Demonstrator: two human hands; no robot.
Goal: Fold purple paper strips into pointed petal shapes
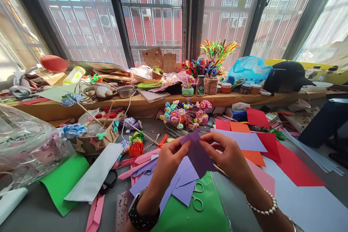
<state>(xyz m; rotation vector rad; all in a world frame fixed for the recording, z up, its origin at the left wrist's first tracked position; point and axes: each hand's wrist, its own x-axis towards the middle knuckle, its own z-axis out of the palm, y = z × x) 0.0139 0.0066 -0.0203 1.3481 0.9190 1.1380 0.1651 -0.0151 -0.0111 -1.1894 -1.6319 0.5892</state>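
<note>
Both hands, left hand (170, 157) and right hand (230, 156), pinching purple paper (198, 156) mid-frame. Risk: crooked crease if paper slips; scissors (198, 197) lie below wrists.

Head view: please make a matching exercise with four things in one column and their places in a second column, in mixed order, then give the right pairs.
Things:
1. purple paper
2. scissors
3. blue plastic bag
4. black watch

Places:
A. on the wooden ledge by the window
B. on the left wrist
C. held between the left hand and the right hand
D. lying on green paper below the hands

Pairs: 1-C, 2-D, 3-A, 4-B
</note>
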